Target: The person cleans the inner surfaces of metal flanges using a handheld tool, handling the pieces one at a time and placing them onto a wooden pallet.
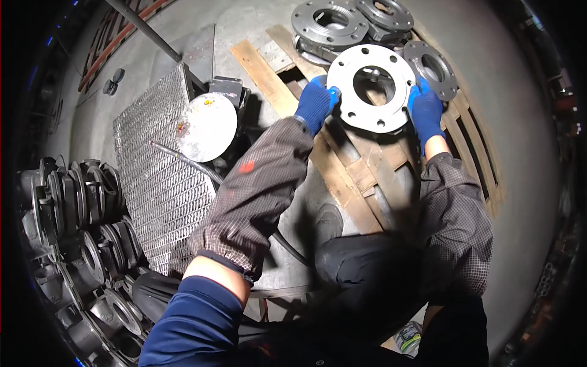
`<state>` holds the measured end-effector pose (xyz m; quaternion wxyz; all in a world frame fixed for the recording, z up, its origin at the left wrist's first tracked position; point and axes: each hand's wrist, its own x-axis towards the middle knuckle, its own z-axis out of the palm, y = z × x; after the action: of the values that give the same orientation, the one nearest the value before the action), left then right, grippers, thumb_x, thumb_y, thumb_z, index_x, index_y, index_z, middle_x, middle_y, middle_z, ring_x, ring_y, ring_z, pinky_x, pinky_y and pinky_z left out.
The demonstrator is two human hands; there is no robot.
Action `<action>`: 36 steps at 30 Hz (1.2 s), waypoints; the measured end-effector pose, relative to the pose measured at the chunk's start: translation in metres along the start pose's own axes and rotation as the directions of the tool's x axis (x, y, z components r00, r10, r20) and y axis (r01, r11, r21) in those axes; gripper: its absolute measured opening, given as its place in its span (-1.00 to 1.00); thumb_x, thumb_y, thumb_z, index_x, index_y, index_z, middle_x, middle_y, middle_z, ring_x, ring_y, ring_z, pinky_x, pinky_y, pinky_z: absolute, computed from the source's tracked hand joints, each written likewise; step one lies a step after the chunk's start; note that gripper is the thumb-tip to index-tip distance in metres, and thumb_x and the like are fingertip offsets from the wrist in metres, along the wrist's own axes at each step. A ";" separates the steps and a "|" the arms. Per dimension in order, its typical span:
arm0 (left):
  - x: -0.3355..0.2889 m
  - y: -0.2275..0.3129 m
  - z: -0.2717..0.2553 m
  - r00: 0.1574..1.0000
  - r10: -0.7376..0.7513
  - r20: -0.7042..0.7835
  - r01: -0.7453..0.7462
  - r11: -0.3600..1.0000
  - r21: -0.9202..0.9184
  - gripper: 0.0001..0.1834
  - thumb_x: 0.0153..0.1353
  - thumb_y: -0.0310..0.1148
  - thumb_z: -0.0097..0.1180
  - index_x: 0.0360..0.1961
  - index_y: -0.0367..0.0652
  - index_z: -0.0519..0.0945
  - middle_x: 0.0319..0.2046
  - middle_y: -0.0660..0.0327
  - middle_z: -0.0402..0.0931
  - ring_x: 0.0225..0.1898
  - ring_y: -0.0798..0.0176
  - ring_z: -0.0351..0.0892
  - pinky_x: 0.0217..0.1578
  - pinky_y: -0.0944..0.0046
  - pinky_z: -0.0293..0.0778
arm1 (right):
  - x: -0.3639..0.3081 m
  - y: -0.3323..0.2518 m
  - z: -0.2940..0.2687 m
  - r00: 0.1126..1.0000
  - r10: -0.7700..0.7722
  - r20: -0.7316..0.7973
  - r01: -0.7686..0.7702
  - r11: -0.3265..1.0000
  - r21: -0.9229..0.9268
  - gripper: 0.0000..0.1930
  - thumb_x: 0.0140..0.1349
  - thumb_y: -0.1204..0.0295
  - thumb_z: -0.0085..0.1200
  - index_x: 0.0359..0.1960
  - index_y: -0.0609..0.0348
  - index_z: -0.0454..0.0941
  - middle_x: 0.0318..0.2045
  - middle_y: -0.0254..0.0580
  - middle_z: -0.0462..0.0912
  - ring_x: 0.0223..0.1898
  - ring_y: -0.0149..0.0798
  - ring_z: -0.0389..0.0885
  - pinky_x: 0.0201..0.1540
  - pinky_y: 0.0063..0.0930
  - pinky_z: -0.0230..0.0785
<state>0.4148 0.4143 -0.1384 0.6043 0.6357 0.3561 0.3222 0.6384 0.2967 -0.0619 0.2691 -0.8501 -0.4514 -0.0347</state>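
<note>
Both of my hands, in blue gloves, grip a flanged metal valve body (342, 93) over the wooden pallet. Its round face is brightly lit, with a ring of bolt holes and a large central bore. My left hand (317, 104) is closed on the left rim, and my right hand (425, 109) is closed on the right rim. Just behind it lie more grey flanged valve bodies (306, 25), and another flange (451, 82) stands beside my right hand. The underside of the held part is hidden.
A slatted wooden pallet (345, 192) lies below. To the left are a metal grating (159, 116), a round pale disc (214, 125) and a dark hose (183, 158). Several flanged castings (73, 196) are stacked at far left. A bottle (408, 339) is near my right elbow.
</note>
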 end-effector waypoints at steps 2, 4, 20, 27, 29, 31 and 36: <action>0.007 0.008 -0.004 0.999 -0.042 -0.029 0.046 0.982 0.184 -0.61 0.12 -0.16 0.05 -0.30 -0.35 0.56 -0.40 -0.17 0.57 -0.29 -0.12 0.58 -0.27 0.05 0.46 | -0.011 -0.005 0.016 0.999 0.044 0.029 -0.043 0.998 -0.039 -0.64 0.21 0.32 -0.11 0.03 0.12 0.46 -0.15 0.19 0.56 -0.10 0.16 0.53 -0.08 -0.15 0.39; 0.009 0.025 0.000 0.986 -0.089 -0.141 0.145 0.875 0.462 -0.54 0.12 -0.07 0.04 -0.31 -0.35 0.56 -0.36 -0.21 0.56 -0.25 -0.19 0.56 -0.22 0.01 0.46 | -0.026 -0.009 0.023 0.987 0.144 0.077 -0.141 0.989 -0.044 -0.62 0.23 0.33 -0.15 0.08 0.10 0.42 -0.19 0.24 0.56 -0.12 0.19 0.52 -0.12 -0.13 0.40; -0.036 0.063 0.036 0.970 -0.034 -0.242 0.163 0.827 0.537 -0.21 0.00 0.01 0.22 0.06 -0.46 0.34 -0.03 -0.17 0.46 -0.02 -0.14 0.49 -0.06 0.08 0.43 | -0.058 -0.015 0.021 0.853 0.431 0.293 -0.460 0.356 0.813 -0.69 0.20 0.41 -0.19 -0.07 0.23 0.45 -0.31 -0.18 0.55 -0.44 -0.30 0.50 -0.46 -0.42 0.43; -0.020 0.085 0.063 0.875 0.327 0.357 -0.468 0.379 0.798 -0.07 -0.17 0.21 0.22 0.20 -0.09 0.32 0.10 0.02 0.39 0.19 -0.08 0.29 0.25 -0.13 0.01 | -0.046 0.028 -0.005 0.869 0.318 0.380 -0.489 0.422 0.764 -0.49 0.32 0.11 -0.21 0.10 0.30 0.35 -0.35 0.10 0.62 -0.50 -0.11 0.59 -0.37 -0.34 0.44; -0.009 0.075 0.066 0.851 0.266 0.453 -0.519 0.292 0.803 -0.05 -0.17 0.20 0.22 0.22 -0.08 0.29 0.13 0.01 0.36 0.21 -0.09 0.27 0.28 -0.13 -0.06 | -0.020 0.046 -0.007 0.768 0.536 0.350 -0.545 0.258 0.798 -0.44 0.32 0.10 -0.24 0.18 0.31 0.25 -0.25 0.22 0.59 -0.38 -0.04 0.60 -0.24 -0.34 0.45; 0.000 0.074 0.062 0.859 0.199 0.472 -0.511 0.288 0.810 -0.05 -0.18 0.19 0.24 0.23 -0.08 0.30 -0.04 -0.02 0.47 0.06 -0.07 0.41 0.27 -0.13 -0.05 | 0.005 0.065 0.006 0.716 0.569 0.404 -0.585 0.174 0.792 -0.41 0.34 0.09 -0.30 0.26 0.27 0.12 -0.15 0.25 0.56 -0.27 -0.01 0.60 -0.20 -0.40 0.43; 0.000 0.067 0.072 0.836 0.287 0.467 -0.546 0.362 0.755 -0.17 -0.09 0.15 0.20 0.19 -0.06 0.36 -0.45 0.10 0.51 -0.33 0.06 0.50 0.28 -0.16 -0.09 | 0.061 0.122 0.039 0.798 0.345 0.494 -0.477 -0.138 0.868 -0.59 0.33 0.20 -0.31 0.13 0.09 0.31 0.02 -0.09 0.50 -0.24 -0.05 0.61 -0.38 -0.41 0.43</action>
<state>0.4801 0.3747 -0.0762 0.1359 0.9551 0.2123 0.1559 0.7631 0.3063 -0.1285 0.7483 -0.5156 -0.0655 0.4123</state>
